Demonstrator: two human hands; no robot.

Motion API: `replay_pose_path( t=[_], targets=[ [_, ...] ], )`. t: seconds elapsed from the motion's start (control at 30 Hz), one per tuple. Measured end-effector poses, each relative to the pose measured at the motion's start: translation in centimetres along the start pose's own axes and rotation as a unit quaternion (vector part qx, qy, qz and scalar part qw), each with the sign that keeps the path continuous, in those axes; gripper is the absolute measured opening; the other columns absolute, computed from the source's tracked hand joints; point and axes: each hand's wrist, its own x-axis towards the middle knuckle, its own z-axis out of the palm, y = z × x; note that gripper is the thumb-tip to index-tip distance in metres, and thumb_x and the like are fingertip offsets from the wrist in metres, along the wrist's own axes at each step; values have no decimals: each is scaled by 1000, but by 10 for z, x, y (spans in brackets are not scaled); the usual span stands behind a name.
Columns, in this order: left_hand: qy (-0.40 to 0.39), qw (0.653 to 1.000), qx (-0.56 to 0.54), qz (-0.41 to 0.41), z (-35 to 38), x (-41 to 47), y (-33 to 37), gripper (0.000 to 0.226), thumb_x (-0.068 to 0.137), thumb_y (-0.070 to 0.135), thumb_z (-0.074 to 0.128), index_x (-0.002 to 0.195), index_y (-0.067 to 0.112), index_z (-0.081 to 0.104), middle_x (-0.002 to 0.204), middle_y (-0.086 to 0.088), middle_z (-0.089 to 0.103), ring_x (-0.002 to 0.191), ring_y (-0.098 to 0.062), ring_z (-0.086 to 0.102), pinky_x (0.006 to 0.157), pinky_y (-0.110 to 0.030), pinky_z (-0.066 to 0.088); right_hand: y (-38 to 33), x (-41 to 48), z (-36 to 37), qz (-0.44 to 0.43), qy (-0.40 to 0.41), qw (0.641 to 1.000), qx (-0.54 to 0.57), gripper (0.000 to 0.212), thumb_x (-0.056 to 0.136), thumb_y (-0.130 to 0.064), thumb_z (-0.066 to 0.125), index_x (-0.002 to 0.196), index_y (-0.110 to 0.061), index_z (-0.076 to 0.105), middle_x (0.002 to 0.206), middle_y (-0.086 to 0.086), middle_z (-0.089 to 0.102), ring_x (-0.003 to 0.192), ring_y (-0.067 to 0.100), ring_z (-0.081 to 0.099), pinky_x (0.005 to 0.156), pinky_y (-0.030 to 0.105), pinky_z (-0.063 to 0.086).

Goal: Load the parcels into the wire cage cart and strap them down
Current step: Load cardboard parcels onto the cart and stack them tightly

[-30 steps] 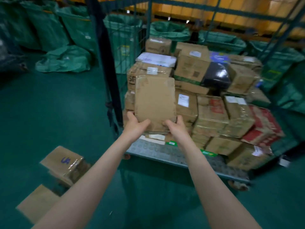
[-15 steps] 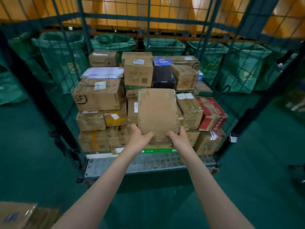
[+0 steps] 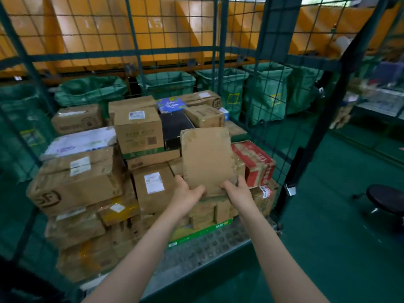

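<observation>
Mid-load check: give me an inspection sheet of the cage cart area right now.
Surface: studded metal cart deck, parcels stacked on it, front strip visible.
Job's things: flat brown parcel held upright before the stack; cardboard parcels piled in layers inside the wire cage; red box at right.
Clutter: black stool on the floor at right.
Hands: left hand and right hand each grip the flat brown parcel's bottom edge.
Cables: nothing seen; no strap visible.
Surroundings: green sacks behind the cage, orange chutes above them.
</observation>
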Motion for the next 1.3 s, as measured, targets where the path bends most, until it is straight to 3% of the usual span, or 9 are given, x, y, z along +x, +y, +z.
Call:
replay_pose_path(
  t=[0.1,0.3,0.53,0.7,0.87,1.03,1.1,1.2,1.3],
  targets=[
    [-4,1000,11,8,9,21,6,49,85,16,63,114,14,23,108,-1,48,99,-19,50,86,-32,44,-2,17,-3,8,15,1000,0,47,90,-19,52,135,-18,39,113,-1,57,108,22,54,98,40,45],
    [-44,998,44,10,51,67,28,60,88,20,61,131,10,20,113,-1,44,101,-17,46,92,-33,42,-9,63,-40,17,44,999,-5,51,92,-16,49,140,-17,34,105,-4,51,97,18,49,76,27,41],
    [-20,999,37,5,125,107,73,63,90,20,59,137,6,19,133,-11,46,120,-25,48,91,-29,38,-22,132,-110,-6,35,999,-23,41,92,-14,51,131,-16,40,99,-6,54,91,13,50,79,24,36],
    [2,1000,13,23,181,135,105,52,87,14,61,127,7,28,119,-4,51,97,-13,46,79,-24,37,-31,182,-161,-4,35,999,-34,43,89,-18,52,131,-19,42,114,-2,58,109,20,55,100,39,43],
    [7,1000,5,15,212,165,118,51,89,17,60,125,8,26,114,-1,51,97,-13,49,77,-24,40,-34,224,-187,10,17,999,-36,47,90,-20,54,135,-17,39,120,2,57,111,22,56,101,42,44],
    [13,1000,10,-13,224,209,124,44,88,18,61,112,17,24,117,-3,52,97,-14,50,62,-17,40,-33,274,-187,21,10,998,-51,49,89,-22,54,136,-17,39,119,2,58,111,23,56,100,43,44],
    [15,1000,12,-14,224,234,129,44,88,19,61,113,15,25,114,-2,52,97,-15,50,65,-20,43,-37,297,-184,15,11,998,-58,49,90,-22,52,136,-17,39,119,1,57,112,23,55,100,41,44],
    [9,1000,1,-8,224,275,141,55,86,18,62,128,9,27,119,-4,53,101,-17,52,84,-30,46,-46,332,-178,1,11,999,-44,44,92,-19,50,135,-19,39,112,-1,54,104,18,53,93,31,44],
    [0,1000,-14,4,220,322,155,59,86,19,62,133,10,27,118,-1,51,100,-15,50,80,-27,43,-57,377,-169,-7,16,1000,-25,38,92,-19,52,129,-21,41,108,-3,55,98,17,54,88,29,44]
  ],
)
